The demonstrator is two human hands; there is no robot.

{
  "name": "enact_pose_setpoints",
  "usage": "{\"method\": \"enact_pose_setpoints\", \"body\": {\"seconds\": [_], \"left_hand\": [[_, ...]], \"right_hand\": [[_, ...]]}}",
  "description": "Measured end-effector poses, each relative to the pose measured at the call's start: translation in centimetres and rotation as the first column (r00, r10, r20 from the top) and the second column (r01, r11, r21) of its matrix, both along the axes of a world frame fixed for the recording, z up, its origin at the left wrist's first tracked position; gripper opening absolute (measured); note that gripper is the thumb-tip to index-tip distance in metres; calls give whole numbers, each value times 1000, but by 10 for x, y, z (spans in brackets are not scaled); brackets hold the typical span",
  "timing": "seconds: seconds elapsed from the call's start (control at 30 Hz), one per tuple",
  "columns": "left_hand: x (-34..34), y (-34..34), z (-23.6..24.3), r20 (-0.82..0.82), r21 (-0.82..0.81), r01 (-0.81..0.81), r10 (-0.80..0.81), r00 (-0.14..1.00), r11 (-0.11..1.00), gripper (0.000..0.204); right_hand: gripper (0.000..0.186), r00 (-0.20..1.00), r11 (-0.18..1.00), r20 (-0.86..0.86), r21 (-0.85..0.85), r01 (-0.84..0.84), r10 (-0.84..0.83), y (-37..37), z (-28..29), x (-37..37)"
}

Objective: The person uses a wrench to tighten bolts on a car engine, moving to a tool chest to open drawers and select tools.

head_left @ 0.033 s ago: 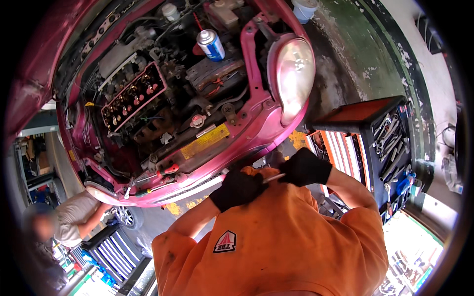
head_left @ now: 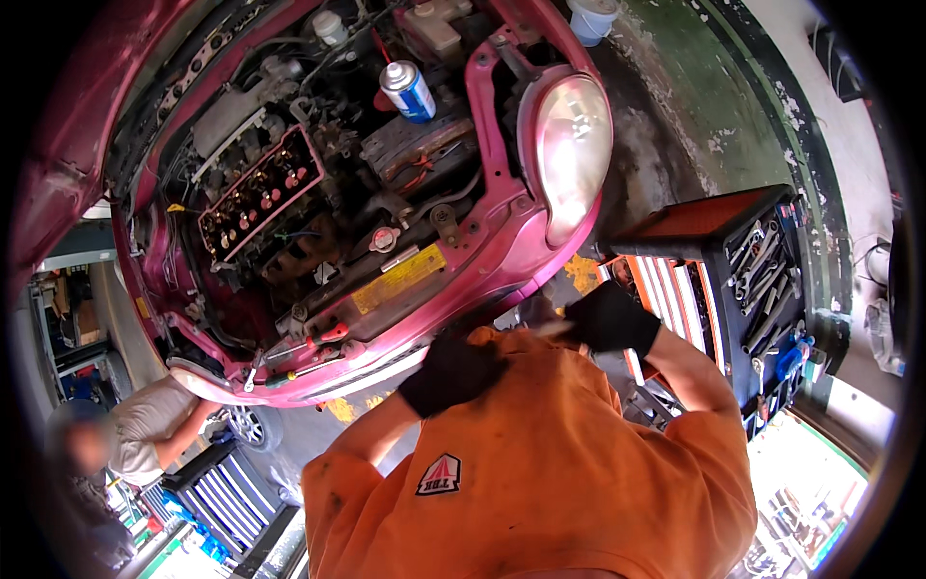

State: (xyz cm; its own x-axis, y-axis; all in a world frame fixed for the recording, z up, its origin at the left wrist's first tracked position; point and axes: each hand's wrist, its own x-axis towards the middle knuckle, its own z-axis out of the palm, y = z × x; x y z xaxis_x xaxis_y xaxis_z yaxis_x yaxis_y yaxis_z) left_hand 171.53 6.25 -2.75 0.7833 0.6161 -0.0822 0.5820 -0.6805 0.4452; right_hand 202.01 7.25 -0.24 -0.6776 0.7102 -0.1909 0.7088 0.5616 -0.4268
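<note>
Both my hands wear black gloves and are held in front of my orange shirt, by the car's front edge. My left hand (head_left: 451, 374) is curled closed; whatever lies inside its fingers is hidden. To its right and a little higher, my right hand (head_left: 612, 318) is closed around a short, thin, pale rod-like piece (head_left: 552, 329). That piece sticks out toward the left hand and is smeared by motion. Beyond the hands lies the open engine bay, with the uncovered cylinder head (head_left: 260, 198) showing its valve gear inside a pink rim.
A blue-and-white spray can (head_left: 409, 92) stands in the engine bay. Red-handled screwdriver (head_left: 328, 335) and other tools lie on the front panel. A tool cart (head_left: 709, 227) with wrenches stands at right. Another person (head_left: 145, 434) bends at the far left, near a second tool cabinet (head_left: 227, 497).
My hands have drawn slightly apart, the right one up and to the right, the left one a little leftward. The pale piece has moved with the right hand, away from the left fingers.
</note>
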Motion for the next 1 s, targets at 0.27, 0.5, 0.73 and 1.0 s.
{"method": "enact_pose_setpoints", "body": {"seconds": [0.27,0.5,0.73,1.0], "left_hand": [[-108,63,-72,33,87,-663,663,748,744,28],[-95,83,-118,-17,-15,-753,753,658,658,29],[-77,80,-104,217,-56,-589,585,781,806,35],[119,39,-17,356,-262,-129,220,908,956,21]], "right_hand": [[18,593,833,-586,-353,426,-552,38,-44,-71],[18,764,918,-542,-35,396,-350,100,-162,-231],[32,517,701,-487,-592,397,-704,103,-119,-199],[22,-306,417,-358,-895,-156,-882,22,-118,-49]]}}
